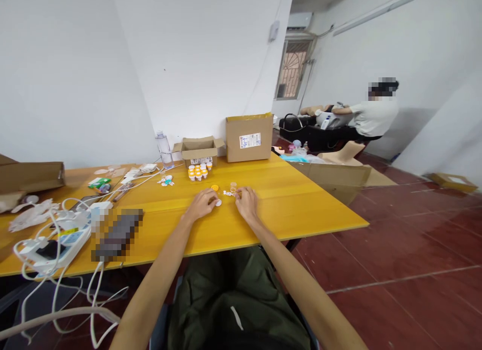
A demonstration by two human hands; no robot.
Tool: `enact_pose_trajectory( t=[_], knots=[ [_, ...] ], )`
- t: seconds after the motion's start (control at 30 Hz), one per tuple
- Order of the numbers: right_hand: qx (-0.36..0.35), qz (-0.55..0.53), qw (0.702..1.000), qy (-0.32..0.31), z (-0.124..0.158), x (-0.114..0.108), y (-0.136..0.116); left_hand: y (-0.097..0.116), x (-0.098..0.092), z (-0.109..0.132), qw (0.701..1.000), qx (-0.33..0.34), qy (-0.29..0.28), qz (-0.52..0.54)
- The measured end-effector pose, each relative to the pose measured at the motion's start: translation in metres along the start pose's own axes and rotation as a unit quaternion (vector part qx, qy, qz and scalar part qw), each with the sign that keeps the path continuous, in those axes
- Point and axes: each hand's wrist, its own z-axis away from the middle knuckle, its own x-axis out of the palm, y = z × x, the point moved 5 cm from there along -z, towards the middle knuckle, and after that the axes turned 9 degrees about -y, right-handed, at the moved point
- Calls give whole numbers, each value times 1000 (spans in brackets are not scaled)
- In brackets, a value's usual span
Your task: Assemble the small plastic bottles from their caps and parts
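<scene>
Small white pieces (227, 193) apparently being handled behind desk's (297, 202) front edge, round white disc (218, 203) pinched by left hand (202, 205), right hand's (247, 202) grip unclear; precision needed.

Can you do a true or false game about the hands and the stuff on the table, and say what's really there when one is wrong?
1. A small white round piece is at the left hand's fingertips. True.
2. The tall clear bottle is lying on its side. False: the bottle stands upright.
3. Little white pieces lie near the right hand's fingers. True.
4. The white power strip is on the right side of the picture. False: the power strip is on the left.
5. The tabletop is blue. False: the tabletop is orange-yellow.
</scene>
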Motion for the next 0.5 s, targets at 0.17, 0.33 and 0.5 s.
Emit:
enact_pose_trajectory(
  t=[0.17, 0.33, 0.5],
  knots=[
    [-92, 7, 994, -62, 0, 5, -17, 4, -2, 2, 1000, 7, 14, 2],
    [-68, 29, 993, -95, 0, 8, -15, 6, -1, 2, 1000, 12, 4, -2],
    [-50, 59, 993, -92, 2, 4, -18, 5, 0, 2, 1000, 7, 0, -4]
  ],
)
